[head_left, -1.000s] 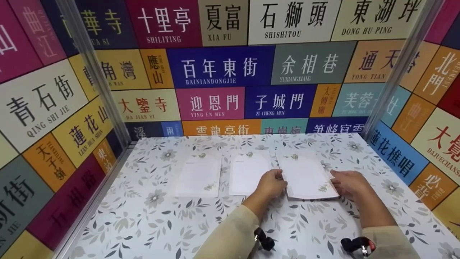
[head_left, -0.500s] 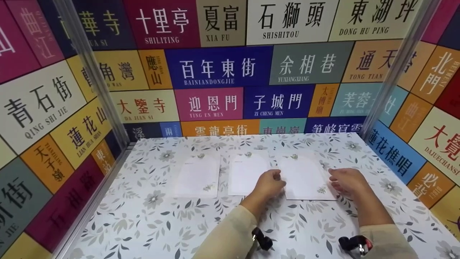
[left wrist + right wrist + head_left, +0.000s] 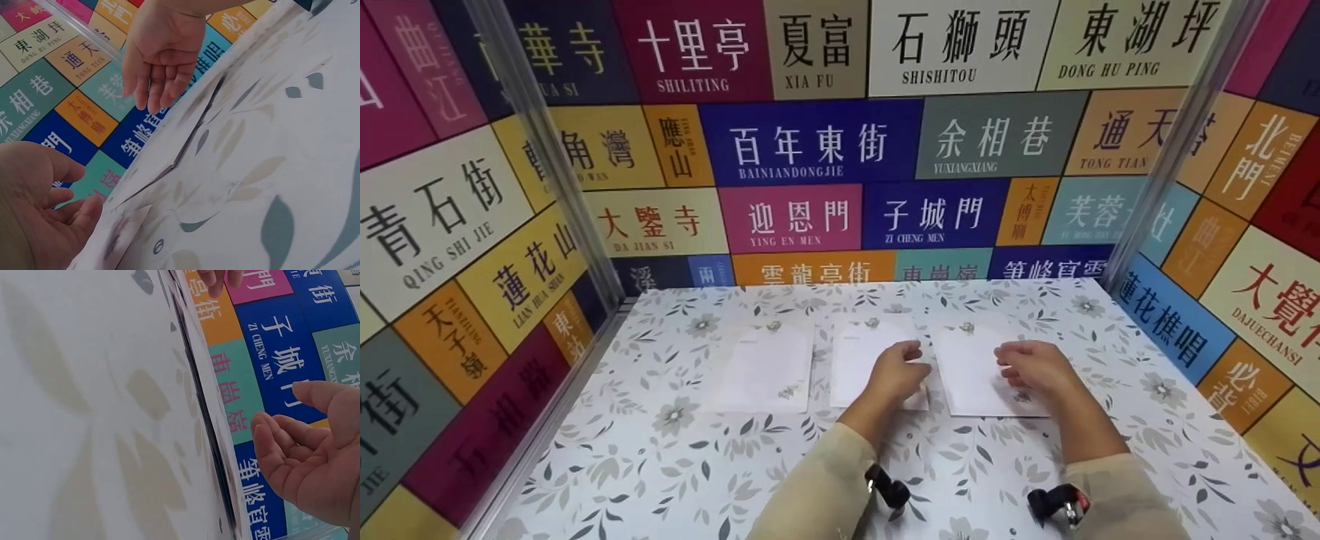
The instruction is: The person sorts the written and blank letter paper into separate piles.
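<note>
Three white sheets of paper with small printed leaf sprigs lie in a row on the table: a left sheet [image 3: 765,367], a middle sheet [image 3: 855,367] and a right sheet [image 3: 971,379]. My left hand [image 3: 896,376] is over the right side of the middle sheet, fingers loosely bent and holding nothing. Above the right sheet hovers my right hand [image 3: 1041,369], also holding nothing and covering part of its right side. In the right wrist view the right hand [image 3: 315,455] is raised off the surface with relaxed fingers. Whether each sheet is single or a stack, I cannot tell.
The table [image 3: 720,480] has a white cover patterned with grey leaves and flowers. Colourful panels with Chinese place names [image 3: 810,142] line the back and both sides. Metal posts [image 3: 559,150] stand at the corners.
Both hands have let go of the right sheet, which now lies flat. My left hand has shifted left over the middle sheet, and my right hand has moved left over the right sheet.
</note>
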A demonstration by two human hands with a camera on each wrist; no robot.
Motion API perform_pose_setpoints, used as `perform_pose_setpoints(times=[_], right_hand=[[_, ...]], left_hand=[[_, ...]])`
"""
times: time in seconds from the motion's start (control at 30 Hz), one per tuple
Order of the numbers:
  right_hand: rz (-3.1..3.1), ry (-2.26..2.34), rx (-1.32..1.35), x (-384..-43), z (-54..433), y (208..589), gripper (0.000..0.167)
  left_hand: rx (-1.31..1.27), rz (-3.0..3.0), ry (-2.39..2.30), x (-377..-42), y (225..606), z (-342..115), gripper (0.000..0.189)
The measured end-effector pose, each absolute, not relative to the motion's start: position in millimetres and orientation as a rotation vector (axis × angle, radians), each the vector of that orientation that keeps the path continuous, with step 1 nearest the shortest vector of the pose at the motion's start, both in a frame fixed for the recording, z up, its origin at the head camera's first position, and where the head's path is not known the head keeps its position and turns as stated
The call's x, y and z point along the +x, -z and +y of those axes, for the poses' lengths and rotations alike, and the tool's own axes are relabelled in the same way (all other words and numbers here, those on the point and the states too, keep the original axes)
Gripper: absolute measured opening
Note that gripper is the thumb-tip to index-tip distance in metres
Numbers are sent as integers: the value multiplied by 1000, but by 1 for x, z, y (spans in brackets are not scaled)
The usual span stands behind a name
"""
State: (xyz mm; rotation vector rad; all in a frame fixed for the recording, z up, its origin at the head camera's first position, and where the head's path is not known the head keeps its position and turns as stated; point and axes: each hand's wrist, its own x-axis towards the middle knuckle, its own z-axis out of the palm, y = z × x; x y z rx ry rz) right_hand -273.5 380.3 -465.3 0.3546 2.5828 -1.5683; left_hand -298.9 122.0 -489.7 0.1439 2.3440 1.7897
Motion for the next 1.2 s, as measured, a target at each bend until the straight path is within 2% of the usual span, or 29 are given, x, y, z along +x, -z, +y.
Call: perform_pose_setpoints(times=[0.2,0.67,1.0,1.2], right_hand=[[2553,1591,294,-285,349,472,67],[2500,1695,168,-303,288,476,60],[2535,1665,51,-307,257,475,71],[2608,1426,20,-307,257,482,82]], left_hand=[[157,2370,-1761,-306,493,100,56],[189,2567,-1722,-322,494,38,55],[139,2552,-1585,-329,491,4,70],[287,2575,-1404,-325,492,-2,85]])
